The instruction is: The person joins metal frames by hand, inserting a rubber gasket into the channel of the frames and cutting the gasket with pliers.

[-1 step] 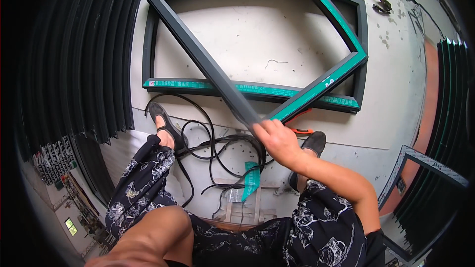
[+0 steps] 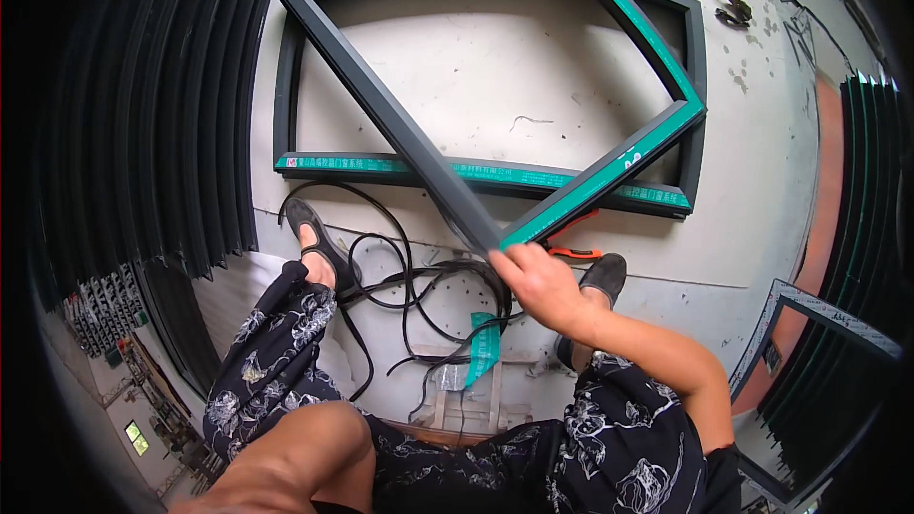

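Left hand: lies out of view, state cannot be told. Loose loops of thin black flexible strip (image 2: 407, 266). Right hand (image 2: 545, 286): fingers curl at the near corner of one dark-grey, green-filmed angular frame (image 2: 381, 107); pinch cannot be told. Beneath, crosswise: second dark-grey, green-filmed frame (image 2: 347, 162).

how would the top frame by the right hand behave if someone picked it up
The top frame is probably stiff: its bars meet at crisp corners. Lifted by the corner at the right hand, it might swing, since most of it stretches away from there. Its smooth-looking green film could feel slippery.
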The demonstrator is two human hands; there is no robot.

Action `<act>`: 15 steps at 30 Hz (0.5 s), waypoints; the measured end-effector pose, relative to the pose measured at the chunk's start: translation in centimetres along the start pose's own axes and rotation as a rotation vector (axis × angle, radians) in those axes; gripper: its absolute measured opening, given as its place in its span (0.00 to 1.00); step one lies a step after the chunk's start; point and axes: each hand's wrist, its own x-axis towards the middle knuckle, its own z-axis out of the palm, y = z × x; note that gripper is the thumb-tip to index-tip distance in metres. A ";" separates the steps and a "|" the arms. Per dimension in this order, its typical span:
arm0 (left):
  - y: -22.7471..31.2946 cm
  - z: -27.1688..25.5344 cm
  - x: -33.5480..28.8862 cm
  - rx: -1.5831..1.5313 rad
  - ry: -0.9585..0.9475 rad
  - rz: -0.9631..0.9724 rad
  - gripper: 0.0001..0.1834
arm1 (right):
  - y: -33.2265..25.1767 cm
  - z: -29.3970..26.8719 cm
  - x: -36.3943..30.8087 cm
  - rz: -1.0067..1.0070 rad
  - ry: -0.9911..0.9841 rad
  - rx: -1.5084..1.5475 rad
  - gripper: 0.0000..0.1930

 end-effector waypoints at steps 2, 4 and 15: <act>0.7 0.1 -0.6 -0.032 0.004 0.018 0.10 | 0.4 -1.5 -3.3 0.095 -0.085 0.073 0.19; 0.7 1.4 -1.2 0.017 0.039 -0.004 0.13 | 0.2 -1.2 -4.5 0.117 -0.167 0.242 0.20; -11.0 -17.3 -13.0 0.712 1.154 -0.612 0.19 | 3.0 -1.0 -7.1 0.240 -0.242 0.073 0.14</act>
